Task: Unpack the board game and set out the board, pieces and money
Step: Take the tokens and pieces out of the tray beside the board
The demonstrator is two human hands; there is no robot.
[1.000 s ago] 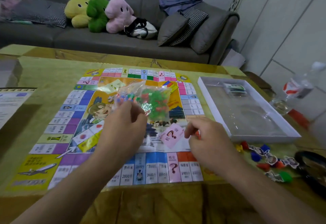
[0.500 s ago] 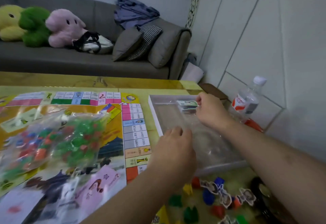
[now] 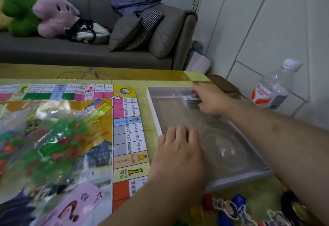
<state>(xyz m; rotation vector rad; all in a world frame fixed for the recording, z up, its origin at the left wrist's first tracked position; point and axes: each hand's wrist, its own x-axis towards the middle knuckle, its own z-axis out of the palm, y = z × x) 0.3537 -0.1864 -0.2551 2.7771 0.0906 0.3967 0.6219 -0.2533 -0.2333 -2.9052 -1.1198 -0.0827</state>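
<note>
Money stack (image 3: 191,99) in box tray (image 3: 263,172) far corner, right hand (image 3: 211,99) grip grasping it, left hand (image 3: 178,156) released on tray edge

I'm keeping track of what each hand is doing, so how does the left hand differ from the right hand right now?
The left hand lies flat with straight fingers on the near left edge of the box; the right hand reaches to the far end and curls round the stack of money. The left hand holds nothing; the right grips the stack. Both are bare and at the box.
</note>
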